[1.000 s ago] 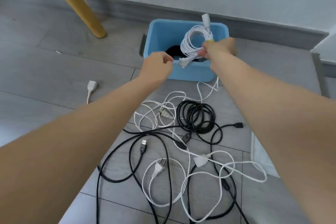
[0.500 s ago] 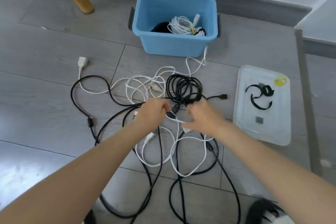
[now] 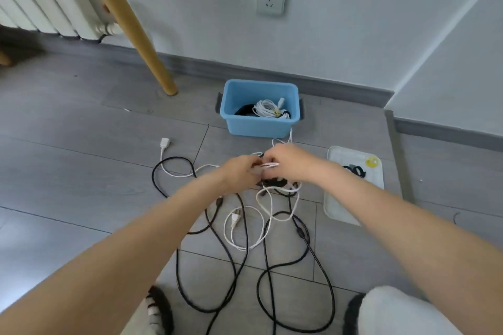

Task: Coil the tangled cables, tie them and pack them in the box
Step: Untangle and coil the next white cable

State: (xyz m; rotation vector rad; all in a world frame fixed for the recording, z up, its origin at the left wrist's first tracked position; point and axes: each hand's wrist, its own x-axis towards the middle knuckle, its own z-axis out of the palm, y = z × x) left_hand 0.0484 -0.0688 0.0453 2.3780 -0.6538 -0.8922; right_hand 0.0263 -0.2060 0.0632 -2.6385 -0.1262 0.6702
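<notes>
I see my left hand (image 3: 241, 171) and right hand (image 3: 285, 160) pinching thin white cable (image 3: 268, 164) above glossy black loops (image 3: 272, 182), near the blue plastic box (image 3: 258, 126).

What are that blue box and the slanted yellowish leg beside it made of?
The blue box looks like moulded plastic: even colour, rounded rim, slight sheen. The leg seems to be light wood with a smooth matte finish, though no grain shows, so painted metal can't be ruled out.

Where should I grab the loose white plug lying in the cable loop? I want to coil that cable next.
Pinch the white plug by its body from above: it lies flat on the floor inside its own white loop, with black cables beside it.
</notes>
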